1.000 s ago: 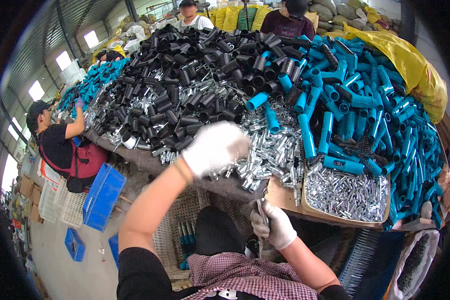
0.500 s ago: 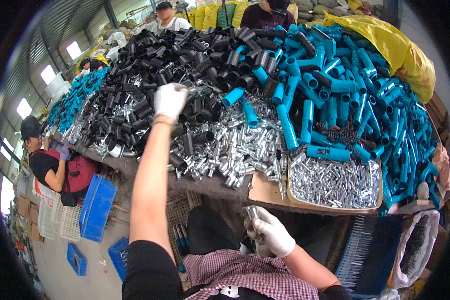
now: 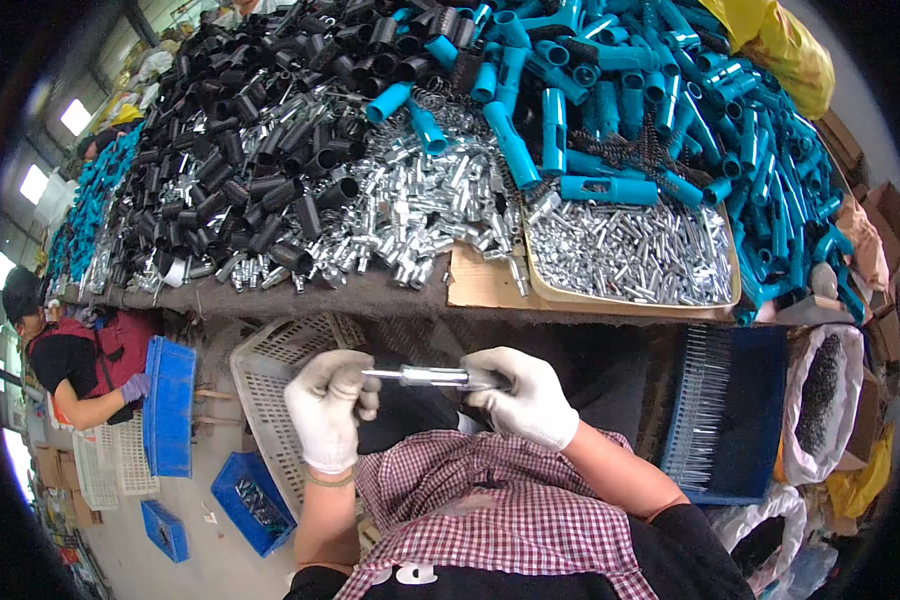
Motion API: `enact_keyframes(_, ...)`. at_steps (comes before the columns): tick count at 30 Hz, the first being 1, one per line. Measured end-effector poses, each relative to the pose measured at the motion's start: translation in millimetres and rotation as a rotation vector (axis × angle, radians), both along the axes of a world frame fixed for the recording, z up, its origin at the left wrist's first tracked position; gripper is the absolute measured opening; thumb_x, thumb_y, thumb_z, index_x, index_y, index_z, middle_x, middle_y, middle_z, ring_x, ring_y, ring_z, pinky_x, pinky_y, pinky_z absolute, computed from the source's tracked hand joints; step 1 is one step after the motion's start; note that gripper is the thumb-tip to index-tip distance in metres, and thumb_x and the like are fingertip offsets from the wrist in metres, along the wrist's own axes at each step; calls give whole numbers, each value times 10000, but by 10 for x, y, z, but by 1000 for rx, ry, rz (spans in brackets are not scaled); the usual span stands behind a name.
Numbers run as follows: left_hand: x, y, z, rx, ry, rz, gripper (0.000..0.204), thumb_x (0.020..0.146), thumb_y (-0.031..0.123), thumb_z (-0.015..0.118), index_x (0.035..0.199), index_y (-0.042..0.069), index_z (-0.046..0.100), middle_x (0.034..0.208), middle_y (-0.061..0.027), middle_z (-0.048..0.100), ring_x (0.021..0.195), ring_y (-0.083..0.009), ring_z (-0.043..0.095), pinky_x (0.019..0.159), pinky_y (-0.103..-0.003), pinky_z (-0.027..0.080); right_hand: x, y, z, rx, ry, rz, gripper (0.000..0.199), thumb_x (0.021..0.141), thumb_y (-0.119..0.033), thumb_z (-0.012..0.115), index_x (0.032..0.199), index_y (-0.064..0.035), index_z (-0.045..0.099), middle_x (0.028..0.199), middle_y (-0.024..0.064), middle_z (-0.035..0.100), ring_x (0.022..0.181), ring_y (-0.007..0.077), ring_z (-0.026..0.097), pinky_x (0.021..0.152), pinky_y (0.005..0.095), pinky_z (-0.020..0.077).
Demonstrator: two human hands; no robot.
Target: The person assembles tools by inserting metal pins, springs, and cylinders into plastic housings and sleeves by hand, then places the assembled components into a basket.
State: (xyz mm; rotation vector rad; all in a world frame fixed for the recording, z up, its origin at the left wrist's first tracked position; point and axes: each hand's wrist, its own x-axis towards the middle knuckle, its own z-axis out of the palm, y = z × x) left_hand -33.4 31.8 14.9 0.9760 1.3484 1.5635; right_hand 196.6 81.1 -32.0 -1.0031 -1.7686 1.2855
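Both hands wear white gloves and meet above my lap, in front of a checked apron. My left hand (image 3: 330, 408) pinches one end of a thin metal rod (image 3: 382, 373). My right hand (image 3: 526, 400) is closed around a shiny, slotted silver metal fitting (image 3: 433, 376), held level. Rod and fitting line up end to end, touching or partly inserted; I cannot tell which. Beyond my hands, a heap of similar silver fittings (image 3: 435, 195) lies on the table. A shallow tray (image 3: 735, 290) of small metal pins stands to its right.
Black tubes (image 3: 260, 190) pile up at left, teal tubes (image 3: 610, 190) at right. A cream plastic crate (image 3: 260, 390) sits left of my lap. A blue rack of thin rods (image 3: 698, 420) and a white sack (image 3: 798, 440) stand right. A co-worker (image 3: 80, 370) is at far left.
My left hand has come back from the heap to my right hand, now gripping a thin rod. The fitting has turned from upright to level. The view has tipped downward.
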Motion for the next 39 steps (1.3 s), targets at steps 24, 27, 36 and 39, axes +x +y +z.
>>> enact_keyframes(24,258,-126,-147,159,256,-52,586,765,427,810,1054,-27,576,864,-57,653,652,-90,591,593,-221,487,-2,2141,1105,854,-566,-246,197,849,-272,619,876,-112,731,853,147,640,873,340,639,784,429,506)
enact_keyframes(27,293,-152,-166,150,229,-25,579,784,433,792,1060,-27,576,862,-60,652,666,-95,592,614,-223,487,-384,2367,1174,956,-612,-312,224,813,-297,678,943,-118,718,859,134,650,878,334,647,793,436,511)
enact_keyframes(36,157,-172,-147,114,253,-51,544,805,430,771,1077,-8,596,943,-68,669,791,-123,625,724,-259,500,-735,2649,1284,958,-925,-358,225,803,-265,675,958,-105,704,880,168,686,863,339,674,762,450,532)
enact_keyframes(39,157,-155,-220,125,202,-14,623,791,481,769,1086,-30,569,925,-80,654,678,-110,593,618,-244,496,-464,2604,1551,921,-698,-403,271,816,-262,632,1014,-98,718,944,174,701,883,342,675,795,426,532)
